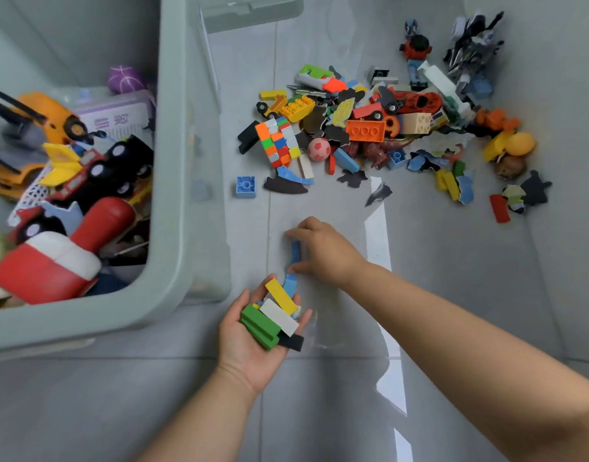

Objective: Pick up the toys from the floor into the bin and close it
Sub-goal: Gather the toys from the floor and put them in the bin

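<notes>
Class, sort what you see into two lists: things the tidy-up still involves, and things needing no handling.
Still involved: bin; lid; toy pile on the floor; lone blue brick; blocks on the left hand; blue piece pinched by the right hand.

No handling: purple ball and red-and-white toy, both already in the bin; bright streak on the floor.
</notes>
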